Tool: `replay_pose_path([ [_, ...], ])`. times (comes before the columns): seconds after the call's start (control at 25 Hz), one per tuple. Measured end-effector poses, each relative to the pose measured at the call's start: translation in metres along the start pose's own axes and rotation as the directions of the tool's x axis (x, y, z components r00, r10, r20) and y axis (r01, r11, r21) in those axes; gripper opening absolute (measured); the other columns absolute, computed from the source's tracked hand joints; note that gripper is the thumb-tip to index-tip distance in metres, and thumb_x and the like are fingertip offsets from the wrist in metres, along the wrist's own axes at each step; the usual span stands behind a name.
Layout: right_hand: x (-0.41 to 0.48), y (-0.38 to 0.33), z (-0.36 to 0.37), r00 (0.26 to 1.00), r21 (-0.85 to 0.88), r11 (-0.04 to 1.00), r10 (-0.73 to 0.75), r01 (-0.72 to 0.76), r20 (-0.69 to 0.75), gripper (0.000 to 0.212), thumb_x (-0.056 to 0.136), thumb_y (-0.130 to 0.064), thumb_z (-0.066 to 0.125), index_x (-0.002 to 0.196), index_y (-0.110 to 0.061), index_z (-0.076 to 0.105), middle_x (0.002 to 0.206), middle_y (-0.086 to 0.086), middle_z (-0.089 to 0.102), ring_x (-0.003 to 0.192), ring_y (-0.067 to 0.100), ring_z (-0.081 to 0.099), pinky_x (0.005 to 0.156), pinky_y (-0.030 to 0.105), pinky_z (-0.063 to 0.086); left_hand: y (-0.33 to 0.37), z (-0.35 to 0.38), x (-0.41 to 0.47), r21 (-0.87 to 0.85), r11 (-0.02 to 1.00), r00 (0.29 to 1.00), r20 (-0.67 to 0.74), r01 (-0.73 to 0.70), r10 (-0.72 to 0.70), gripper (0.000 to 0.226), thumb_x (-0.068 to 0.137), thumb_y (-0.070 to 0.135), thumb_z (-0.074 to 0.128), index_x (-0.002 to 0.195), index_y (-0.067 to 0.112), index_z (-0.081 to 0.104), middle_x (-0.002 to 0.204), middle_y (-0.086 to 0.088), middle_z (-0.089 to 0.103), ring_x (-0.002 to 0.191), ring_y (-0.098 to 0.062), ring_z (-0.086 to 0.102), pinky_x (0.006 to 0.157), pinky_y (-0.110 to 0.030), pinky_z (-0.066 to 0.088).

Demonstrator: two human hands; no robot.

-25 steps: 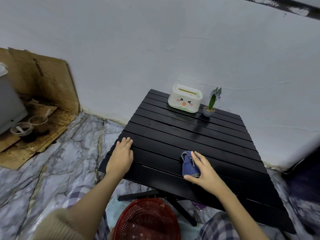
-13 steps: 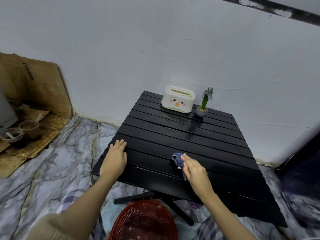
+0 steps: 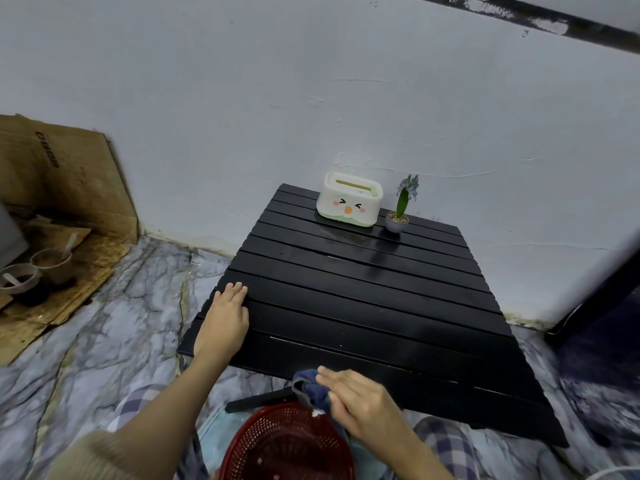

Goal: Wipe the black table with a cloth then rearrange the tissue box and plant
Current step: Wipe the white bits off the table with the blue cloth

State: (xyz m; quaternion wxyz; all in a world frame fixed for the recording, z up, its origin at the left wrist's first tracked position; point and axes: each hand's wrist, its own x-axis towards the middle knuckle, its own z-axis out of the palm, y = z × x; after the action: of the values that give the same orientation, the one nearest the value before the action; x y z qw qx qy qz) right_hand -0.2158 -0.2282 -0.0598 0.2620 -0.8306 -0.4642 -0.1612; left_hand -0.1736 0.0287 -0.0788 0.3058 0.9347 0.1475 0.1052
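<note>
A black slatted table point(image 3: 363, 299) stands against the white wall. At its far edge sit a white tissue box point(image 3: 349, 199) with a cartoon face and, just to its right, a small potted plant point(image 3: 401, 209). My left hand point(image 3: 225, 320) lies flat on the table's near left corner, fingers together, holding nothing. My right hand point(image 3: 360, 403) grips a bunched blue cloth point(image 3: 310, 388) at the table's near edge, above a red basket; part of the cloth hangs below my palm.
A red plastic basket point(image 3: 287, 445) sits on the floor in front of me under the table's near edge. Cardboard sheets point(image 3: 62, 174) and two cups point(image 3: 52, 265) lie at the left on the marble floor. A dark piece of furniture point(image 3: 602, 306) stands at the right.
My right hand has dragged the blue cloth toward me, from the table's near slats to its front edge over the basket. My left hand has stayed on the left corner.
</note>
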Motion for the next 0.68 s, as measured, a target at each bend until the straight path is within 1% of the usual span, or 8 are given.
replay_pose_path([
  [0.16, 0.015, 0.02, -0.024, 0.998, -0.148, 0.989, -0.001, -0.008, -0.062, 0.038, 0.096, -0.019, 0.034, 0.105, 0.001, 0.064, 0.108, 0.012, 0.07, 0.093, 0.015, 0.062, 0.087, 0.023, 0.05, 0.0, 0.0, 0.0, -0.002, 1.0, 1.0, 0.004, -0.001, 0.001, 0.047, 0.09, 0.005, 0.029, 0.137, 0.004, 0.03, 0.151, -0.011, 0.028, 0.142, -0.02, 0.017, 0.121, -0.036, 0.007],
  [0.24, 0.018, 0.044, -0.045, 0.975, -0.099, 0.977, 0.178, -0.191, -0.13, 0.043, 0.097, -0.026, 0.032, 0.106, 0.002, 0.064, 0.107, 0.013, 0.069, 0.095, 0.01, 0.059, 0.091, 0.013, 0.043, 0.001, 0.0, 0.001, -0.004, 1.0, 1.0, 0.003, -0.004, 0.004, 0.047, 0.09, 0.005, 0.029, 0.137, 0.004, 0.03, 0.151, -0.011, 0.027, 0.142, -0.02, 0.017, 0.121, -0.036, 0.007],
  [0.28, 0.019, 0.054, -0.058, 0.922, -0.018, 0.941, 0.328, -0.339, -0.208, 0.042, 0.097, -0.027, 0.034, 0.105, 0.002, 0.064, 0.103, 0.014, 0.07, 0.092, 0.004, 0.057, 0.089, 0.005, 0.038, 0.001, 0.0, 0.001, -0.005, 1.0, 1.0, 0.002, -0.003, 0.003, 0.047, 0.091, 0.005, 0.029, 0.137, 0.004, 0.03, 0.151, -0.01, 0.027, 0.142, -0.019, 0.016, 0.121, -0.035, 0.007],
  [0.36, 0.009, 0.082, -0.085, 0.718, 0.136, 0.8, 0.588, -0.585, -0.372, 0.031, 0.094, -0.019, 0.043, 0.094, 0.002, 0.066, 0.083, 0.017, 0.069, 0.073, -0.005, 0.056, 0.07, 0.0, 0.038, 0.0, 0.001, 0.002, -0.009, 1.0, 1.0, -0.003, -0.004, 0.004, 0.047, 0.091, 0.006, 0.03, 0.138, 0.005, 0.029, 0.151, -0.01, 0.027, 0.143, -0.019, 0.016, 0.121, -0.035, 0.007],
  [0.44, -0.01, 0.109, -0.11, 0.498, 0.2, 0.65, 0.714, -0.733, -0.493, 0.037, 0.089, -0.028, 0.04, 0.07, 0.0, 0.056, 0.061, 0.018, 0.057, 0.052, 0.002, 0.052, 0.058, 0.02, 0.042, -0.002, 0.002, 0.002, -0.021, 1.0, 1.0, -0.013, -0.007, 0.007, 0.047, 0.091, 0.006, 0.03, 0.138, 0.005, 0.03, 0.151, -0.009, 0.027, 0.143, -0.018, 0.016, 0.121, -0.035, 0.008],
  [0.52, -0.034, 0.139, -0.126, 0.352, 0.191, 0.525, 0.756, -0.829, -0.551, 0.048, 0.08, -0.04, 0.027, 0.063, 0.0, 0.047, 0.06, 0.026, 0.055, 0.059, 0.028, 0.054, 0.059, 0.036, 0.034, -0.003, 0.002, 0.002, -0.022, 1.0, 1.0, -0.016, -0.009, 0.009, 0.047, 0.091, 0.006, 0.031, 0.138, 0.006, 0.03, 0.151, -0.009, 0.027, 0.143, -0.018, 0.016, 0.121, -0.035, 0.007],
  [0.6, -0.052, 0.168, -0.126, 0.286, 0.174, 0.41, 0.829, -0.895, -0.48, 0.06, 0.075, -0.045, 0.023, 0.072, 0.005, 0.056, 0.077, 0.034, 0.061, 0.076, 0.042, 0.059, 0.066, 0.039, 0.035, -0.005, 0.004, 0.003, -0.021, 1.0, 1.0, -0.02, -0.017, 0.016, 0.047, 0.091, 0.006, 0.032, 0.137, 0.006, 0.03, 0.151, -0.008, 0.027, 0.142, -0.017, 0.016, 0.12, -0.034, 0.007],
  [0.68, -0.058, 0.183, -0.119, 0.316, 0.072, 0.364, 0.876, -0.929, -0.365, 0.053, 0.082, -0.045, 0.036, 0.091, 0.001, 0.06, 0.101, 0.033, 0.062, 0.095, 0.042, 0.057, 0.077, 0.042, 0.04, -0.006, 0.006, 0.004, -0.04, 0.999, 1.0, -0.022, -0.015, 0.014, 0.046, 0.091, 0.005, 0.033, 0.137, 0.006, 0.032, 0.151, -0.008, 0.028, 0.142, -0.017, 0.017, 0.12, -0.034, 0.007],
])
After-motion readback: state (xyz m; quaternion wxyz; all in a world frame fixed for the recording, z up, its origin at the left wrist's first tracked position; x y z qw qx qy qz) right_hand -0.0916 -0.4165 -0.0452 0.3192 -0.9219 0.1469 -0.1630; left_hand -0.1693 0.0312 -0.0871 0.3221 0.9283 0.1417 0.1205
